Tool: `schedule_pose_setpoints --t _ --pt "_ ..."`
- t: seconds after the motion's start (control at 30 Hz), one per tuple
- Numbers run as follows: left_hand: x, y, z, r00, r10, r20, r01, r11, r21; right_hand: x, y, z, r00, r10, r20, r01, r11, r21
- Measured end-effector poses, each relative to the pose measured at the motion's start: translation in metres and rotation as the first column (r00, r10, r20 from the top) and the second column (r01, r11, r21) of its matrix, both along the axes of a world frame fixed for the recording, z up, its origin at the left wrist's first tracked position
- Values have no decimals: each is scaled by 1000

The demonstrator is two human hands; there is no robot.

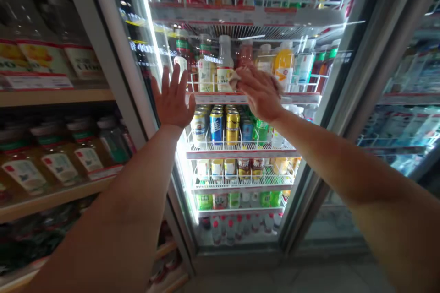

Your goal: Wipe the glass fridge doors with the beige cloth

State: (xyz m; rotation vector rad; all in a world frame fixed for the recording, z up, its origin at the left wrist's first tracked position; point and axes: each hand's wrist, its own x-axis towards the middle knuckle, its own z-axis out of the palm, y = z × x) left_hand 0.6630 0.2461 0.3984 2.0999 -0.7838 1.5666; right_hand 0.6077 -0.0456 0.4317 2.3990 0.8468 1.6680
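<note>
While left hand (173,97) lies spread on cooler glass (237,121); right hand (259,92) presses cloth (234,78), mostly hidden.

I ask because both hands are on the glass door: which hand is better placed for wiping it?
Probably the right hand, because it holds the cloth against the glass door. The left hand is open and flat on the glass, holding nothing.

Your left hand (173,98) is flat on the glass fridge door (240,233), with your right hand (260,93) pressing a cloth (234,78) to it just beside. Behind the glass, cans (216,127) sit on a wire shelf (240,153) under bottles (225,66); a wooden shelf (55,97) runs left of the door, another glass door (395,100) right.
</note>
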Motion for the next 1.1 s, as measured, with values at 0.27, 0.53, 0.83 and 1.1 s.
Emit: schedule_pose_setpoints --t 0.27,0.53,0.83,1.1 --pt "1 0 0 1000 -11 10 11 1000 -5 3 13 27 1000 8 20 -10 994 107" --pt "1 1 0 1000 11 3 -11 1000 9 0 25 -7 986 93 -139 -128 955 -267" --pt "4 0 2 999 40 -6 -40 999 17 -13 -20 5 1000 -23 9 23 999 35" --pt "6 1 0 994 100 46 -102 994 43 -23 -57 19 997 -77 12 76 997 32"
